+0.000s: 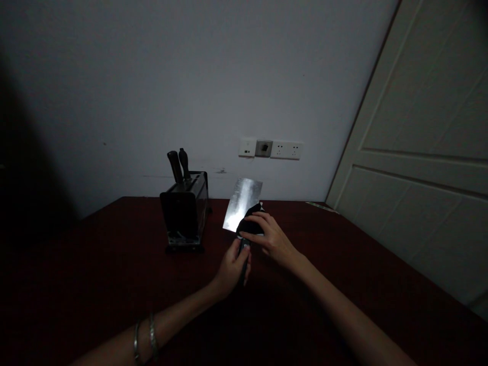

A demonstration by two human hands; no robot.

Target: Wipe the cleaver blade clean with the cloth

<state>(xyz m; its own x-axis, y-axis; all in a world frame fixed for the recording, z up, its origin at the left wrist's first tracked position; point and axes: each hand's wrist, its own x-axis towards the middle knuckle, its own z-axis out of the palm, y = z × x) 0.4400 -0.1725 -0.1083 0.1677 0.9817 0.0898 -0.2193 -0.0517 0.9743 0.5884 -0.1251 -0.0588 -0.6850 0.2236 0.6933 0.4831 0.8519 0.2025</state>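
Observation:
My left hand point(231, 267) is closed round the dark handle of a cleaver point(244, 195), whose broad shiny blade points up and away from me. In my right hand point(269, 236) is a bunched black cloth point(251, 222) with a bit of white at its edge. The fingers press the cloth against the lower part of the blade, just above the handle. The cloth hides that part of the blade. To the left of both hands stands a black knife block point(185, 208) with dark knife handles point(179, 165) sticking up out of its top.
A dark red-brown table point(305, 305) lies under my hands. Behind it rises a pale wall point(213, 91) with a row of sockets and switches point(270, 149). On the right is a light panelled door point(419, 137). A thin strip point(321, 207) lies at the table's far right edge.

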